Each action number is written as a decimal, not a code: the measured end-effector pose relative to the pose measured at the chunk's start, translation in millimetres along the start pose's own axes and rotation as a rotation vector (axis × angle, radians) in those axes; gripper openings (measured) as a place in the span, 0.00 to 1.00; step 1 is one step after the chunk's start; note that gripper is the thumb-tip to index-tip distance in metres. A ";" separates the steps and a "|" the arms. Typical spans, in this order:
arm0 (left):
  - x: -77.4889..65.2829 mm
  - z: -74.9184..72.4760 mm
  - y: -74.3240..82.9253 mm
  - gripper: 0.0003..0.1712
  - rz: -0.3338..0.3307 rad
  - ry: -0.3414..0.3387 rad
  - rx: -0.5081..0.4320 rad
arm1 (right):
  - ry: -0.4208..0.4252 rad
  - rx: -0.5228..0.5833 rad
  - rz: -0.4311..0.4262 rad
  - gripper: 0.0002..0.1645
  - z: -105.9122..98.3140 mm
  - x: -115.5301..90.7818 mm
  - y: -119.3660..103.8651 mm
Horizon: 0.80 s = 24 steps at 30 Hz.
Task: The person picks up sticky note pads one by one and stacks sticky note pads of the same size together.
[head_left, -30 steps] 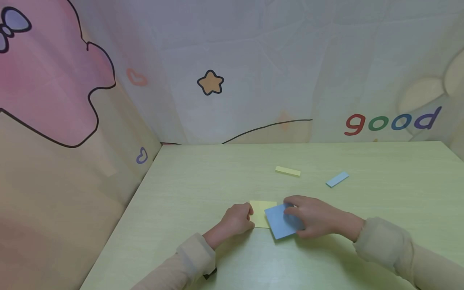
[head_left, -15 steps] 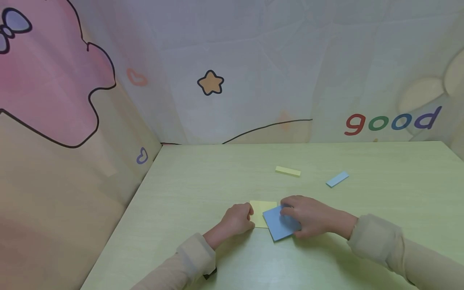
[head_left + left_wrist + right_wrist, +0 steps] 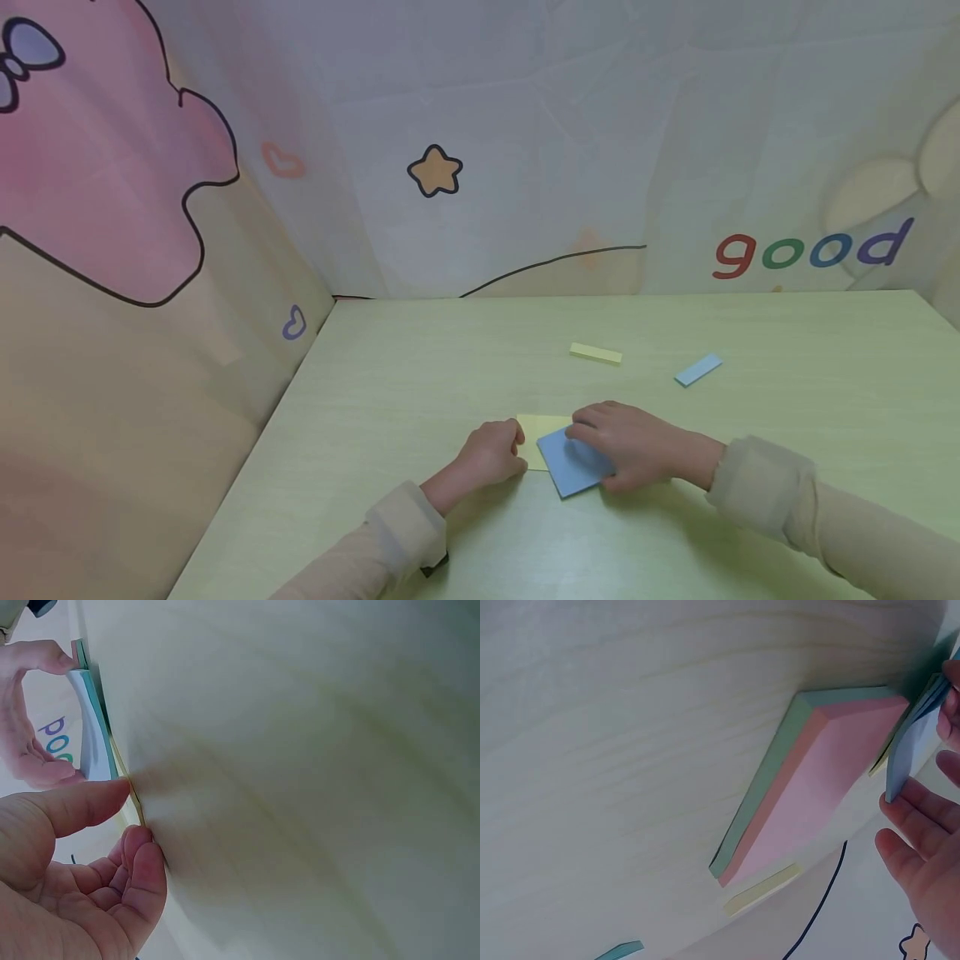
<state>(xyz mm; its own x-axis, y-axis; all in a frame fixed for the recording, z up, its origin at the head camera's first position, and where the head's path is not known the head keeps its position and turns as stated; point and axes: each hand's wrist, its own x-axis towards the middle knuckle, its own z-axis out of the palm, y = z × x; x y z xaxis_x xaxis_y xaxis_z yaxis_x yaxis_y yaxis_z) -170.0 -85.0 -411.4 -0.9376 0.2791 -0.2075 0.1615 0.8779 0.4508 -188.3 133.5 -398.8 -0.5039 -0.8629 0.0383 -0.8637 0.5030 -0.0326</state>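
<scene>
My left hand (image 3: 487,454) holds the left side of a thin yellow sticky note pad (image 3: 533,430), thumb and fingertips at its edges in the left wrist view. From the right, my right hand (image 3: 637,446) grips a square blue sticky note pad (image 3: 573,473) between thumb and fingers. Tilted, the blue pad overlaps the right part of the yellow one in the head view. In the right wrist view, a thick pink and green sticky note block (image 3: 817,787) lies on the table beside them; my right hand hides it in the head view.
A narrow yellow strip pad (image 3: 596,354) and a narrow light blue strip pad (image 3: 698,370) lie farther back on the pale wooden table (image 3: 420,358). A printed cloth backdrop (image 3: 525,167) rises behind the table and along its left side.
My right hand has shifted slightly left with the blue pad, covering a bit more of the yellow pad. The left hand stays in place.
</scene>
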 end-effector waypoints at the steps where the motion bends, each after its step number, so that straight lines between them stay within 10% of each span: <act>1: 0.4 0.2 -0.2 0.13 -0.002 -0.002 0.000 | 0.002 -0.003 -0.004 0.34 0.5 0.7 0.1; 24: 1.2 1.2 -0.2 0.13 -0.021 -0.016 -0.013 | 0.024 -0.117 -0.120 0.36 8.8 14.7 0.1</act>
<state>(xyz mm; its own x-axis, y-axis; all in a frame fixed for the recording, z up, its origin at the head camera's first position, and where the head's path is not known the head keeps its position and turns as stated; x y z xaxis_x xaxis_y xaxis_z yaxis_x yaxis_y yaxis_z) -170.8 -84.4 -412.7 -0.9359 0.2664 -0.2307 0.1373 0.8786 0.4575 -195.6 120.4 -407.1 -0.3957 -0.9165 0.0584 -0.9123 0.3996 0.0898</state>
